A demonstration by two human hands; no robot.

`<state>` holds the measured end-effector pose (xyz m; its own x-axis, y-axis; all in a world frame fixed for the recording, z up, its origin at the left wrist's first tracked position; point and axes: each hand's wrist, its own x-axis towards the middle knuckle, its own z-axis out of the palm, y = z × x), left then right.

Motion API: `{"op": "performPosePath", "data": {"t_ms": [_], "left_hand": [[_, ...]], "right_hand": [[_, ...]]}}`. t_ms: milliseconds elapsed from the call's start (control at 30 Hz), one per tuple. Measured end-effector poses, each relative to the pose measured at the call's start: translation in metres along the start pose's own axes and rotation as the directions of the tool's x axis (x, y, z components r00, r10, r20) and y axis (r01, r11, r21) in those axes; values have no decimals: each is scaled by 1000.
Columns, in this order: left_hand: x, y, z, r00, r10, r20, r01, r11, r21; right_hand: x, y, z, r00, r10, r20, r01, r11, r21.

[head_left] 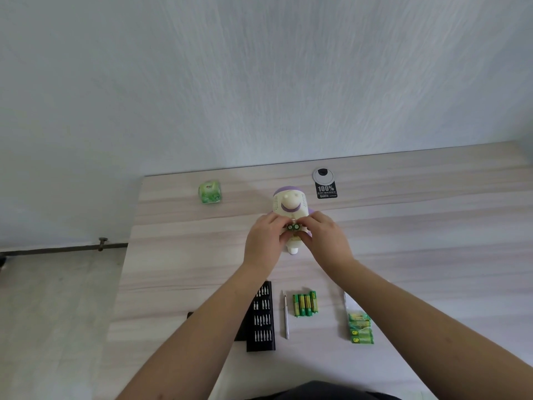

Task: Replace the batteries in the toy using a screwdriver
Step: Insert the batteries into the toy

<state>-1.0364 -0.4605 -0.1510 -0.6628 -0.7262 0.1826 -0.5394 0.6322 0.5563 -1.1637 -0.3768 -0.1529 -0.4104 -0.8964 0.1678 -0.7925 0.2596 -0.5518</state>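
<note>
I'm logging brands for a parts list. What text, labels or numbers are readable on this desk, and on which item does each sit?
"100%" on the black card by the cable grommet; the smaller lines under it are too blurred to read.
"GP" on the wrapped green battery pack at the right.
Print on the four loose green batteries: too small to read.
Red mark on the green tissue pack: unreadable.

My desk (403,226): matt pale wood-grain laminate. Toy (290,202): smooth glossy plastic. Screwdriver (285,316): bare metal. Bit case (264,317): matt black.
</note>
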Motion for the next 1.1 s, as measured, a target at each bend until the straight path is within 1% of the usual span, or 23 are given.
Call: {"op": "performPosePath", "data": {"t_ms": [100,167,267,367,500,600,700,800,867,933,967,1000,1033,1067,1100], "left_hand": [[-4,0,1,1000,-25,6,25,1000,3],[-10,-2,2,1000,-16,8,16,1000,4],[-20,-7,3,1000,18,1,-18,1000,4],[-28,-13,5,997,82,-12,-80,993,81],[-32,-19,7,988,156,9,-156,973,168],[-33,-19,8,985,173,16,-172,960,219],[-34,-17,7,985,172,25,-174,959,226],[-36,-11,6,984,175,29,-177,960,216],[-40,-5,8,982,185,36,-188,967,172],[-46,2,13,979,195,65,-201,975,98],[-48,6,15,975,197,107,-203,978,49],[-52,11,19,962,180,203,-180,983,-17],[-55,18,21,928,140,346,-120,990,-78],[-59,24,24,860,87,502,-32,993,-118],[-64,31,29,765,38,643,58,990,-128]], "right_hand": [[-7,5,0,1000,-26,-12,26,1000,-8],[-13,8,2,999,-42,-28,41,999,-28],[-22,10,6,995,-87,-58,83,994,-72],[-30,9,10,991,-134,-18,129,977,-168],[-33,7,14,994,-98,44,106,963,-246],[-33,3,13,995,-83,46,92,970,-226],[-39,-1,5,1000,-20,5,21,991,-131],[-50,2,-11,991,130,-31,-131,991,-21],[-62,7,-24,961,271,-44,-269,962,53],[-80,18,-34,904,426,-33,-421,901,109],[-91,25,-37,869,494,-31,-486,863,136],[-103,32,-40,834,550,-36,-538,827,162],[-114,41,-39,802,596,-36,-581,794,179],[-125,49,-39,769,638,-30,-622,758,196],[-136,56,-37,733,680,-23,-660,719,217]]}}
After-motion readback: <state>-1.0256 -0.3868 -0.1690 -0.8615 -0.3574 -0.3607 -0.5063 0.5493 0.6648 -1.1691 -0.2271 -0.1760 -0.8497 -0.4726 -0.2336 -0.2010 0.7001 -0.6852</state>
